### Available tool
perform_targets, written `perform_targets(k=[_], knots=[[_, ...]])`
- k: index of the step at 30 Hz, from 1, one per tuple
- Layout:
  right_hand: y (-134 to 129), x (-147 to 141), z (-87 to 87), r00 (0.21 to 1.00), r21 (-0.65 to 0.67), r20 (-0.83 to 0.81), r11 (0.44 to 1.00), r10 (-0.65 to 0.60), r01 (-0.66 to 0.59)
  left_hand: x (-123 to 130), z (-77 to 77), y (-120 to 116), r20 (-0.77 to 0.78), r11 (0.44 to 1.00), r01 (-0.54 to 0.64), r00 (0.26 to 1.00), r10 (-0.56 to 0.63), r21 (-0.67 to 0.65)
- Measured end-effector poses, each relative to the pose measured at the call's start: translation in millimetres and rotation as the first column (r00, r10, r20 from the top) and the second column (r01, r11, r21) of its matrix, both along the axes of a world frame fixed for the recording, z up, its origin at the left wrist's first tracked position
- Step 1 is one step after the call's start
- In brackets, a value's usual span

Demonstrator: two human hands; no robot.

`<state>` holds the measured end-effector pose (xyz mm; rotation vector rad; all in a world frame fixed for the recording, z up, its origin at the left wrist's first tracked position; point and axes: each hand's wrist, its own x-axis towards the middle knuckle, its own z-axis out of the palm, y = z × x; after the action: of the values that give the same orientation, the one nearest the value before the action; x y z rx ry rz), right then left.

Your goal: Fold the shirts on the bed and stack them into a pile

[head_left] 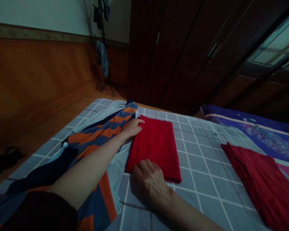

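A folded red cloth (156, 144) lies flat as a neat rectangle in front of me. My left hand (133, 127) reaches to its far left corner, thumb and fingers closed at the edge. At the near left corner, my right hand (150, 179) has its fingers curled over the cloth's edge, knuckles up; the fingertips are partly hidden. Under my left forearm spreads a striped garment (108, 131) in orange, grey-blue and navy, with pale parts beside it. Whether the red piece is a shirt or another garment cannot be told.
A grey checked bedsheet (195, 160) covers the surface beneath. Folded red fabric in layers (262, 179) lies at the right, near a purple floral cover (255, 128). Dark wardrobes (178, 48) stand behind. A clothes stand (103, 35) holds garments in the far corner.
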<state>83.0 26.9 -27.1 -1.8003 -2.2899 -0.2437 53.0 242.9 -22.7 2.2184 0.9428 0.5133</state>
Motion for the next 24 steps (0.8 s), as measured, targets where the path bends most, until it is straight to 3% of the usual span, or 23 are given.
perform_targets(k=[6, 8, 10, 11, 13, 18, 24], knots=[[-9, 7, 13.3, 0.998, -0.093, -0.05, 0.995, 0.025, -0.029, 1, 14.2, -26, 0.014, 0.966, 0.004, 1.0, -0.008, 0.259], [-17, 19, 17.7, 0.997, -0.054, -0.062, 0.998, -0.047, 0.043, 3, 15.2, -38, -0.008, 0.912, 0.126, 0.991, -0.133, 0.391], [-28, 35, 21.2, 0.986, -0.017, -0.057, 0.988, -0.156, 0.155, 5, 11.1, -46, -0.13, 0.823, 0.317, 0.948, -0.29, 0.471], [-34, 44, 22.5, 0.977, -0.019, -0.056, 0.979, -0.204, 0.204, 6, 7.8, -49, -0.21, 0.788, 0.404, 0.915, -0.345, 0.465], [-48, 59, 24.1, 0.962, -0.056, -0.058, 0.963, -0.267, 0.264, 7, 1.1, -50, -0.335, 0.768, 0.502, 0.859, -0.388, 0.398], [-75, 79, 17.2, 0.945, -0.052, -0.017, 0.944, -0.327, 0.326, 7, -2.8, -51, -0.403, 0.766, 0.543, 0.822, -0.402, 0.344], [-78, 81, -2.0, 0.913, -0.015, 0.03, 0.913, -0.407, 0.408, 3, -1.0, -54, -0.509, 0.755, 0.627, 0.722, -0.468, 0.194]])
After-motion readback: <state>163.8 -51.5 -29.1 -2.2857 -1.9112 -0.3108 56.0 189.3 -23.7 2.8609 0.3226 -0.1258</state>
